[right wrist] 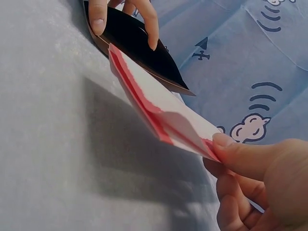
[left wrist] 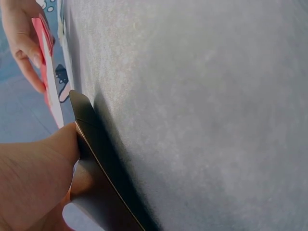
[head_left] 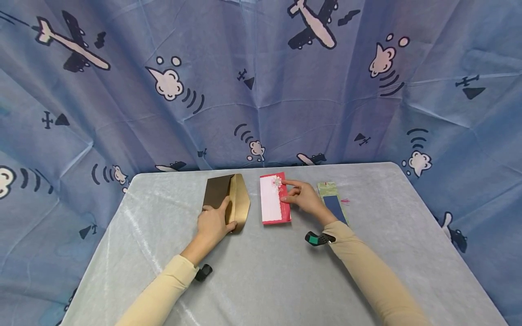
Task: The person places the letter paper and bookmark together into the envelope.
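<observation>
A brown envelope [head_left: 216, 192] with a gold flap [head_left: 242, 203] folded out to the right lies at the back of the table, its mouth spread. My left hand [head_left: 212, 224] grips it at the mouth, thumb at the near end and a finger at the opening. The right wrist view shows the envelope's dark inside [right wrist: 139, 38] gaping between those fingers. To the right, my right hand [head_left: 303, 197] pinches a red and white card [head_left: 270, 201] by its right edge. This folded card [right wrist: 154, 94], with a flower-like ornament, is raised off the table and apart from the envelope.
A green and blue card-like strip [head_left: 334, 208] with a pink tassel [head_left: 345, 201] lies behind my right forearm. The pale cloth-covered table [head_left: 261, 280] ends at a blue curtain [head_left: 228, 113] printed with airplanes.
</observation>
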Demonstrator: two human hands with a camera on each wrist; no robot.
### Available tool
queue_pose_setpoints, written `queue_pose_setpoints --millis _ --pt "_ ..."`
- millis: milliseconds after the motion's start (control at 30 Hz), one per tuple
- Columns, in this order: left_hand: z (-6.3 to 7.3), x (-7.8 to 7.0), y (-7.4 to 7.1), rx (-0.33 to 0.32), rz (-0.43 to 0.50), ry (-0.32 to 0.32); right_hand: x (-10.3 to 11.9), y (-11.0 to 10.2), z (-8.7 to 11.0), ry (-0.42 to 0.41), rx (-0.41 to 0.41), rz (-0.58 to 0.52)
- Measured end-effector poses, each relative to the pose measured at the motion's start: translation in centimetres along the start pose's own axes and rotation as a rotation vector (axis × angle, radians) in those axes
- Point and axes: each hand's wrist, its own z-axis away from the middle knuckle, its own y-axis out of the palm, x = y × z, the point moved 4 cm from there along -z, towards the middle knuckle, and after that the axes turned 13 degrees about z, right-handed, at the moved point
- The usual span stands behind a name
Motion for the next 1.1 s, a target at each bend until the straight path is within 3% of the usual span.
queue_pose_setpoints --millis 1100 --pt "-0.3 0.1 -0.1 0.039 0.052 0.007 2.4 3.6 -2.1 -0.047 -0.041 -0.037"
